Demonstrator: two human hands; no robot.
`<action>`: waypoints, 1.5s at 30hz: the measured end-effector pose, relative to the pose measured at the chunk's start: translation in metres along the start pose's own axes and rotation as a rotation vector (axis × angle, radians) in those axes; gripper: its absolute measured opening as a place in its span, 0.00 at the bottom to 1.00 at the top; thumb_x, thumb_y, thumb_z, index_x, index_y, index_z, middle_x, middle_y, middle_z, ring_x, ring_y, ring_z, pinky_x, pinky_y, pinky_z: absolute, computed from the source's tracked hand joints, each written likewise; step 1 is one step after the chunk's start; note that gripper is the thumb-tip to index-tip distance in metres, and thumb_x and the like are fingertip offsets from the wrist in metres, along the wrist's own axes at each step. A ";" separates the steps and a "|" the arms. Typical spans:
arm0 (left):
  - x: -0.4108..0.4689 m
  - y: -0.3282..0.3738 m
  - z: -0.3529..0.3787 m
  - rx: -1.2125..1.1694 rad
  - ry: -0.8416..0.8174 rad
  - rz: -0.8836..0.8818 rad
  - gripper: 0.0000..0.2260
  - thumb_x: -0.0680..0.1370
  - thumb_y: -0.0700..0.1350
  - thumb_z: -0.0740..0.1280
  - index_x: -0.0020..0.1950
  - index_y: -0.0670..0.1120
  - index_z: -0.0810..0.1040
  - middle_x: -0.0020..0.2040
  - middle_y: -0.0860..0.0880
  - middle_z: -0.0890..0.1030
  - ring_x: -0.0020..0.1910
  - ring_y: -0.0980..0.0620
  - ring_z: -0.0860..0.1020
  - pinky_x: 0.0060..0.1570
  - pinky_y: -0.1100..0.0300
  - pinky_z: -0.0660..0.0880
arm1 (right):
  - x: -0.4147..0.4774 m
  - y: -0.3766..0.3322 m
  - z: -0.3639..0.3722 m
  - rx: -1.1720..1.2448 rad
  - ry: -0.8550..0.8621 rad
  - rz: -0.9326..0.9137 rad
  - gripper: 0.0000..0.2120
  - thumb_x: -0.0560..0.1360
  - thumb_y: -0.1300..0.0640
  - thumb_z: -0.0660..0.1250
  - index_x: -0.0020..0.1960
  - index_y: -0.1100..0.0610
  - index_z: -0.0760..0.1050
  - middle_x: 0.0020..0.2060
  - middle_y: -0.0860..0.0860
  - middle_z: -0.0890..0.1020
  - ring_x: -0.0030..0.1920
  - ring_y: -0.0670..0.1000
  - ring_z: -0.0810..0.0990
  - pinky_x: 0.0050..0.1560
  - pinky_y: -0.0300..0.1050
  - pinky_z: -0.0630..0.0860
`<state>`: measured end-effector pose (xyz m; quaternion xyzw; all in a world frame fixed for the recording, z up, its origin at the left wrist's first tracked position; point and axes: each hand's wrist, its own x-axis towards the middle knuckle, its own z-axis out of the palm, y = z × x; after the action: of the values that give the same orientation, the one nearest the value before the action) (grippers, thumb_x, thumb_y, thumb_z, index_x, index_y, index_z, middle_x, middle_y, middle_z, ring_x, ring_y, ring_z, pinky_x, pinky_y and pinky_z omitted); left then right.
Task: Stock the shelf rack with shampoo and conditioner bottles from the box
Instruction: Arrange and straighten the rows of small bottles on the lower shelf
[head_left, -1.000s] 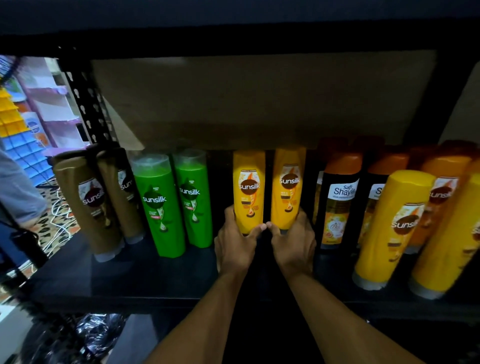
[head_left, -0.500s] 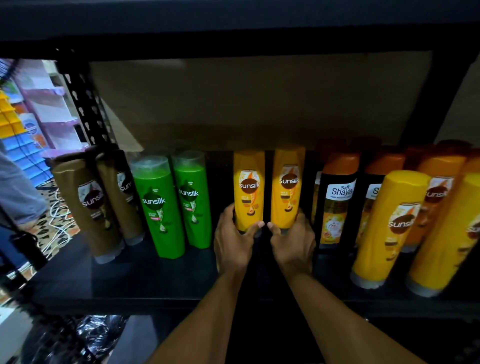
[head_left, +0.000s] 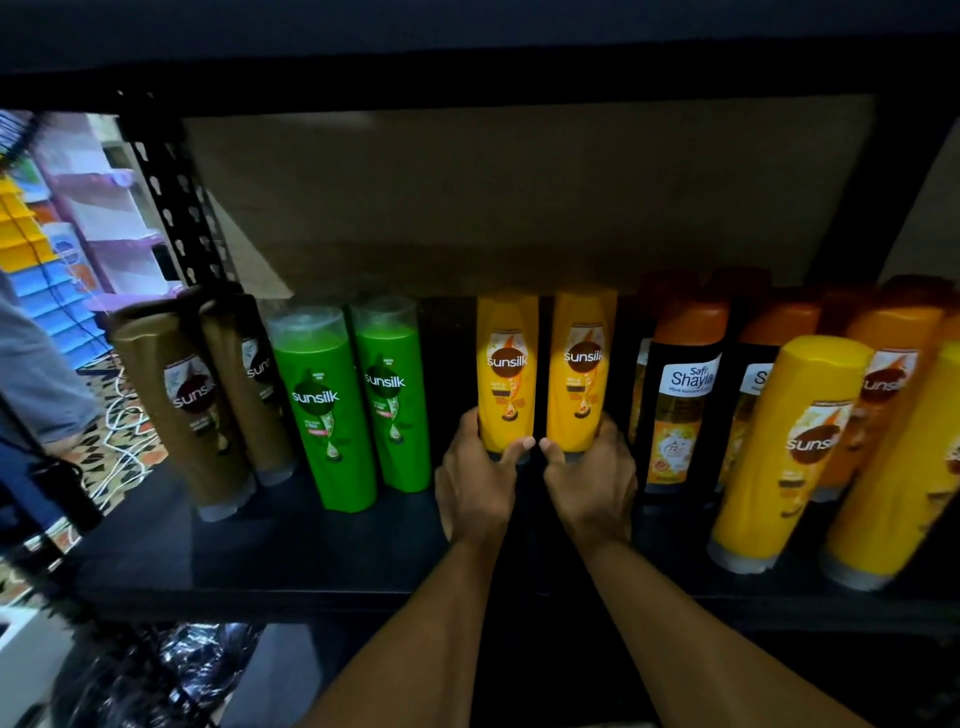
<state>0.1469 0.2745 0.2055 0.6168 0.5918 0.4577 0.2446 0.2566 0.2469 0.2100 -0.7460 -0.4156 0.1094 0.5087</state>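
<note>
Two yellow Sunsilk bottles stand upright, side by side, at the middle of the black shelf (head_left: 322, 551). My left hand (head_left: 475, 483) grips the base of the left yellow bottle (head_left: 508, 371). My right hand (head_left: 592, 483) grips the base of the right yellow bottle (head_left: 582, 369). Both bottles' lower ends are hidden by my fingers. The box is not in view.
Two brown Sunsilk bottles (head_left: 187, 405) and two green ones (head_left: 324, 410) stand to the left. Black-and-orange Shaylan bottles (head_left: 680, 405) and more yellow and orange bottles (head_left: 784, 447) crowd the right. A perforated black upright (head_left: 176, 197) bounds the left; the upper shelf hangs overhead.
Both hands with the two yellow bottles have shifted slightly deeper into the shelf; otherwise the scene is the same.
</note>
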 end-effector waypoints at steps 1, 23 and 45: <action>-0.001 0.000 0.000 0.005 -0.001 0.002 0.25 0.75 0.59 0.73 0.69 0.55 0.71 0.61 0.52 0.81 0.59 0.48 0.79 0.58 0.49 0.77 | 0.000 0.000 0.000 -0.004 -0.004 0.002 0.34 0.73 0.48 0.75 0.73 0.57 0.66 0.65 0.57 0.76 0.66 0.61 0.75 0.62 0.52 0.74; 0.003 -0.005 0.006 0.125 -0.041 0.021 0.23 0.80 0.58 0.67 0.72 0.54 0.65 0.67 0.49 0.77 0.66 0.45 0.74 0.65 0.45 0.69 | -0.003 -0.002 -0.003 0.037 0.001 -0.026 0.33 0.75 0.51 0.75 0.74 0.59 0.65 0.67 0.59 0.75 0.67 0.61 0.74 0.63 0.51 0.71; 0.005 -0.002 0.006 0.097 -0.011 0.016 0.24 0.79 0.57 0.69 0.71 0.53 0.67 0.65 0.48 0.78 0.64 0.45 0.76 0.63 0.42 0.73 | -0.001 -0.001 -0.001 0.032 -0.006 -0.024 0.34 0.75 0.51 0.74 0.75 0.59 0.63 0.67 0.59 0.75 0.66 0.62 0.75 0.62 0.51 0.72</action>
<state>0.1501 0.2807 0.2020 0.6351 0.6069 0.4271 0.2143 0.2561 0.2456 0.2108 -0.7322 -0.4244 0.1124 0.5207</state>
